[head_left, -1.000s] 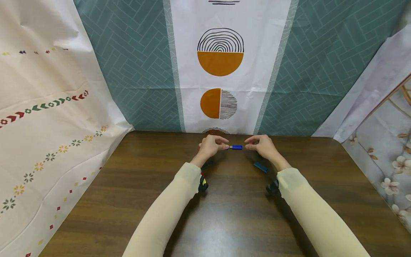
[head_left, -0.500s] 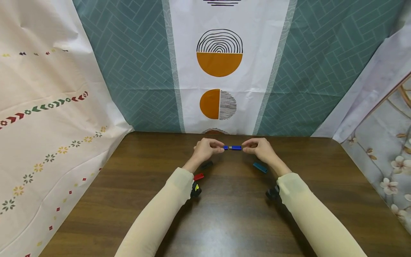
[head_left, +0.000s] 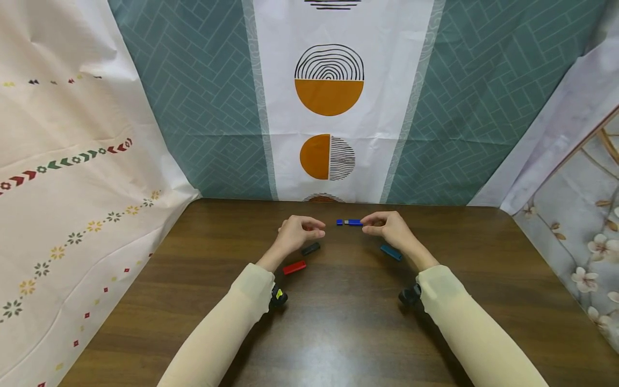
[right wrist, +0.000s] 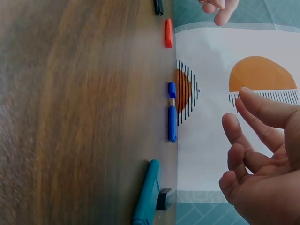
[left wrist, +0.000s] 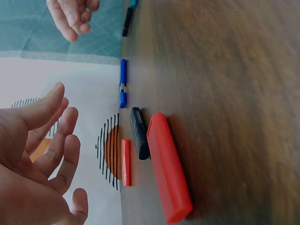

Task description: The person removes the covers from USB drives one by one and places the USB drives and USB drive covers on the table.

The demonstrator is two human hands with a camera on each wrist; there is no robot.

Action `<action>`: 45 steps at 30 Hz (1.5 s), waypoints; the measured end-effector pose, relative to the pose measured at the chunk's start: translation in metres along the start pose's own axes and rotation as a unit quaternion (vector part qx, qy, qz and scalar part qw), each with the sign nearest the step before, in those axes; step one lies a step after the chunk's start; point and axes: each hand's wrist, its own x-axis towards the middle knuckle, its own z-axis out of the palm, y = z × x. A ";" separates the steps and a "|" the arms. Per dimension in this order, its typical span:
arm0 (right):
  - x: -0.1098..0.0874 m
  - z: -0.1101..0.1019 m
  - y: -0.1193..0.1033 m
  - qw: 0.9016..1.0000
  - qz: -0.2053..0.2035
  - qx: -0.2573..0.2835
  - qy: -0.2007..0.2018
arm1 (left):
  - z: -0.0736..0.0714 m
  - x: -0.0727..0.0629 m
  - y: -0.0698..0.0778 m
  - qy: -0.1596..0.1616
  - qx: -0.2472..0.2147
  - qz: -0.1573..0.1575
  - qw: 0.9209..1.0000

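A blue USB stick [head_left: 354, 222] lies at the back of the table, its metal plug facing its small blue cap [head_left: 339, 222]. Stick and cap sit almost end to end in the right wrist view. My right hand [head_left: 390, 227] hovers beside the stick, fingers loosely bent and holding nothing; its fingertips overlap the stick's end in the head view. Left of the cap, my left hand [head_left: 294, 234] is raised over the table with nothing in its fingers. Below it lie a black stick [head_left: 311, 249] and a red stick [head_left: 294, 267].
A teal stick [head_left: 390, 252] lies by my right wrist, with a small black piece [right wrist: 164, 199] behind it. Another, smaller red piece [left wrist: 126, 161] lies beyond the black stick. A patterned cloth [head_left: 333, 123] hangs along the table's back edge.
My left hand has drawn back left and toward me, away from the blue cap, uncovering the cap, the black stick and the red stick. The right hand has shifted slightly left.
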 end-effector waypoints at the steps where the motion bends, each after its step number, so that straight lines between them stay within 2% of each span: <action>1: 0.000 0.001 -0.001 1.000 0.000 0.002 -0.002 | -0.001 -0.002 -0.001 -0.002 -0.002 0.000 1.000; 13: -0.007 0.005 -0.006 1.000 -0.009 0.003 -0.014 | -0.015 -0.025 -0.011 -0.019 0.023 -0.009 1.000; 22: -0.006 0.016 -0.013 0.999 -0.015 0.026 -0.026 | -0.024 -0.043 -0.023 -0.028 0.025 -0.015 0.999; 34: -0.009 0.024 -0.014 0.998 -0.004 0.045 -0.035 | -0.032 -0.065 -0.039 -0.044 0.023 -0.023 0.999; 40: -0.009 0.026 -0.014 0.998 -0.008 0.047 -0.042 | -0.037 -0.071 -0.044 -0.060 0.029 -0.011 0.998; 45: -0.011 0.032 -0.015 0.997 -0.006 0.058 -0.057 | -0.038 -0.074 -0.045 -0.072 0.022 -0.013 0.997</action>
